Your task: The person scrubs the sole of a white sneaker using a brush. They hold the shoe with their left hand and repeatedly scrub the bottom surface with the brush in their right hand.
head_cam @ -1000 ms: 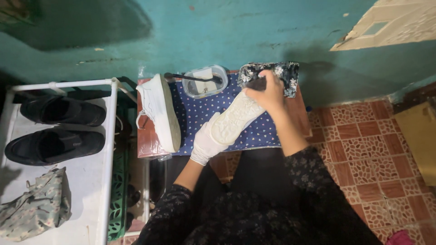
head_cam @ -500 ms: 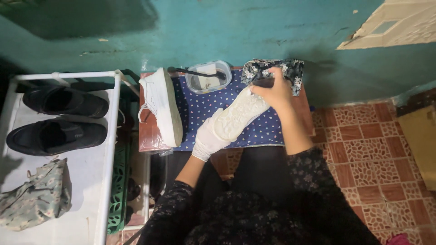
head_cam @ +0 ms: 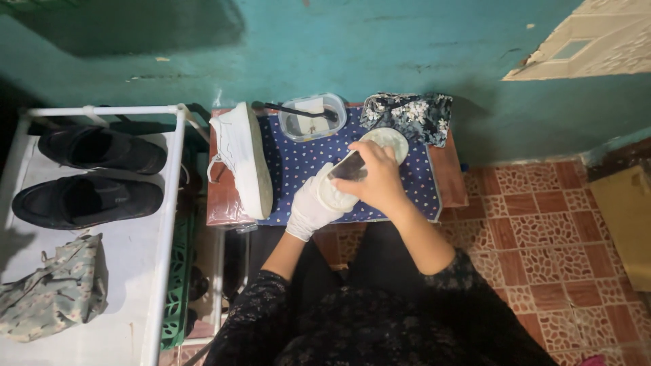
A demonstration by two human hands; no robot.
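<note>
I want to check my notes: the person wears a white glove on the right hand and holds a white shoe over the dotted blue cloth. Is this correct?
Not quite: in the head view the white glove is on the left hand, and the right hand is bare. Both hold the white shoe over the dotted blue cloth.

both hands (head_cam: 352,186) on white shoe (head_cam: 380,152)
</note>
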